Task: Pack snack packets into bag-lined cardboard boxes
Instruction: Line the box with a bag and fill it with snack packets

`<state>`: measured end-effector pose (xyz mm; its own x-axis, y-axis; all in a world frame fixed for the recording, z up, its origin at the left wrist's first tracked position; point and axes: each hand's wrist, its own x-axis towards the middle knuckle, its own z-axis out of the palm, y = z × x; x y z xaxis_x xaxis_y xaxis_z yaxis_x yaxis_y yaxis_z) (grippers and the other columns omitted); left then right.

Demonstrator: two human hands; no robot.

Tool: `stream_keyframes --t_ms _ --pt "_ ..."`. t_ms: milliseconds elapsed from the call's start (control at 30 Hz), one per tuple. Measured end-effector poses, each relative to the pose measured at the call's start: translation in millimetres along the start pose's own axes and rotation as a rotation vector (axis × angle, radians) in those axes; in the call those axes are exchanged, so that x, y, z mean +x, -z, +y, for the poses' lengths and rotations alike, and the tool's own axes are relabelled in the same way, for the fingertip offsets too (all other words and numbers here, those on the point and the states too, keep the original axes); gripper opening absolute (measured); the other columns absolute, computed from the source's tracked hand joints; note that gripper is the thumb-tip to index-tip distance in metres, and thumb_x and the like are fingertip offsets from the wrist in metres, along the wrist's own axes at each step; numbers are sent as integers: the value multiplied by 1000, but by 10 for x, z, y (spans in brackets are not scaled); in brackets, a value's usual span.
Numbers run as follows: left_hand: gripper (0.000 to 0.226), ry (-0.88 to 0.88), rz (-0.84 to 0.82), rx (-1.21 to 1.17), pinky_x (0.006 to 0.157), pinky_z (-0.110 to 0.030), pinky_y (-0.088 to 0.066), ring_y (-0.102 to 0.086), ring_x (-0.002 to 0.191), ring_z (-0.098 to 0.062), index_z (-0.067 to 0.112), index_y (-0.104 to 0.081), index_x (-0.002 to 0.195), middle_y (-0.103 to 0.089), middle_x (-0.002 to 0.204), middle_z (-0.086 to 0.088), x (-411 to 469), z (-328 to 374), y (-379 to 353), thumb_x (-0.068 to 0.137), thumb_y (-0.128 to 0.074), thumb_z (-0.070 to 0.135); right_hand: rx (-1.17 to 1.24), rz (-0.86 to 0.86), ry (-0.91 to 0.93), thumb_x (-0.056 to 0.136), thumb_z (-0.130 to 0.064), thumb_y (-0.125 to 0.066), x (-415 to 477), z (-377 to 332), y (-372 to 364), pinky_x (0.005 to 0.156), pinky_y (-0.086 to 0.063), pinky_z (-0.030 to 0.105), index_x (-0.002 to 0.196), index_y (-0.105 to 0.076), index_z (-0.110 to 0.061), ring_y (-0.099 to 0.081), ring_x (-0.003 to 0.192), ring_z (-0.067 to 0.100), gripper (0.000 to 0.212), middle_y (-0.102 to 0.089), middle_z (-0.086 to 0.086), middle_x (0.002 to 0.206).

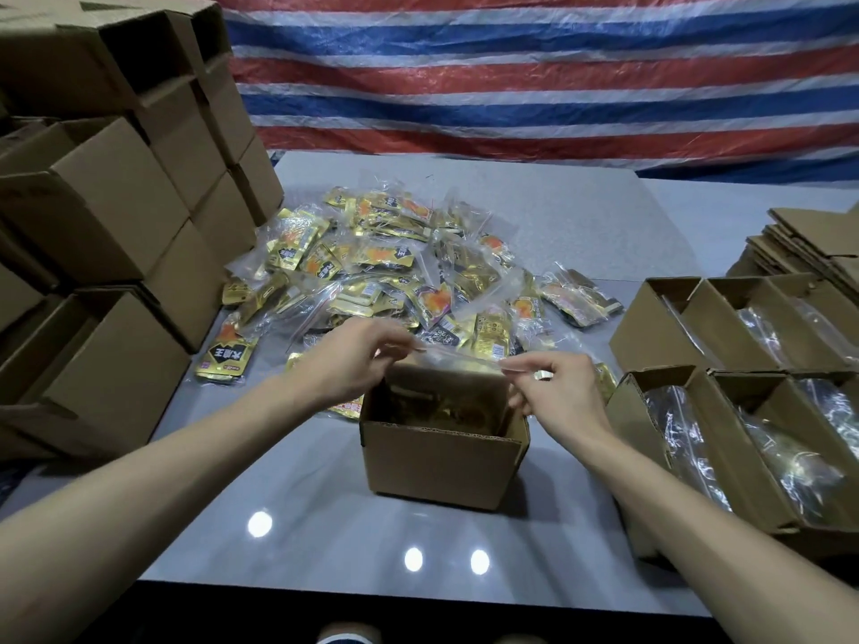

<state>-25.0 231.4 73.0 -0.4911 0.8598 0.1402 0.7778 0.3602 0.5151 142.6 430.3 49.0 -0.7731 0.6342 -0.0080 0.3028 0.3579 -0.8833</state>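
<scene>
Pinching bag [458, 362] rim over box [441, 462], left grip [353, 360] and right grip [553, 388] both clamped on it. Some packets [446, 411] inside. Left to pack: big pile [395, 271] on surface [325, 527], lined boxes [625, 413] alongside.

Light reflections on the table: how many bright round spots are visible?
3. One spot lies left, before the cardboard box; two more sit side by side nearer the table edge. None seems hidden.

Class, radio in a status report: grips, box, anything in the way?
Left grip and right grip pinch clear bag at its top edge. Bag sits in open box, packets inside. Packet pile behind box, not blocking.
</scene>
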Motion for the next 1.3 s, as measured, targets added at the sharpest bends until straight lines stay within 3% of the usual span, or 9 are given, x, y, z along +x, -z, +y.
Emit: stream_keyframes --t_ms 100,200,367,467,567,700,900,1067,1300 --pt "32 -299 40 176 79 -28 -47 -65 92 -25 10 -79 99 -70 100 -5 -90 19 -40 77 -73 -12 -1 -39 100 86 2 -65 -31 1 9 69 -56 18 82 -78 -31 -71 71 5 36 -75 -10 74" --pt "30 -390 11 281 68 -26 -40 -64 80 -28 7 -76 89 -67 91 -7 -164 22 -94 66 -80 -11 -131 -143 189 84 -3 -73 -63 37 -6 78 -53 19 83 -81 -24 -68 83 5 22 -73 -9 91" --pt "23 -90 -265 231 73 -33 -48 -60 94 -19 19 -67 105 -64 100 3 -124 -35 -252 86 -61 7 -406 -280 262 84 -11 -69 -38 3 -33 80 -51 27 82 -77 -19 -64 82 9 11 -70 -6 86" --pt "19 70 -348 168 76 -31 -51 -62 87 -15 22 -66 108 -67 92 6 -54 -36 -280 91 -59 15 -572 -368 239 86 -17 -62 -14 -83 -68 80 -52 32 84 -73 -24 -63 86 15 14 -72 -6 87" --pt "4 161 -465 113 65 -28 -48 -59 73 -10 25 -66 88 -65 78 10 15 24 -322 88 -63 24 -727 -462 159 79 -19 -55 2 -152 -134 66 -48 28 74 -66 -28 -62 86 19 15 -69 -8 83" --pt "32 266 -648 113 64 -28 -43 -52 65 -14 16 -69 72 -58 67 4 96 91 -386 90 -61 41 -827 -522 76 69 -19 -51 48 -164 -180 55 -27 21 70 -69 -16 -60 79 25 19 -69 5 77" --pt "39 347 -597 75 68 -27 -43 -57 71 -15 18 -60 70 -61 71 2 188 96 -423 102 -53 37 -887 -493 32 75 -13 -56 75 -152 -265 75 -42 31 83 -69 -22 -64 87 26 18 -69 0 83" --pt "20 356 -602 402 74 -32 -41 -57 86 -23 17 -62 96 -67 99 -4 190 159 -599 93 -64 37 -984 -439 118 84 -22 -70 52 -70 -344 103 -39 36 114 -71 -31 -62 110 25 31 -71 -1 111" --pt "39 406 -602 487 79 -33 -37 -63 113 -26 20 -55 110 -65 123 -5 202 125 -890 85 -72 45 -1084 -546 225 84 -22 -74 11 -17 -337 113 -29 42 91 -78 -28 -64 101 19 10 -74 -6 93"
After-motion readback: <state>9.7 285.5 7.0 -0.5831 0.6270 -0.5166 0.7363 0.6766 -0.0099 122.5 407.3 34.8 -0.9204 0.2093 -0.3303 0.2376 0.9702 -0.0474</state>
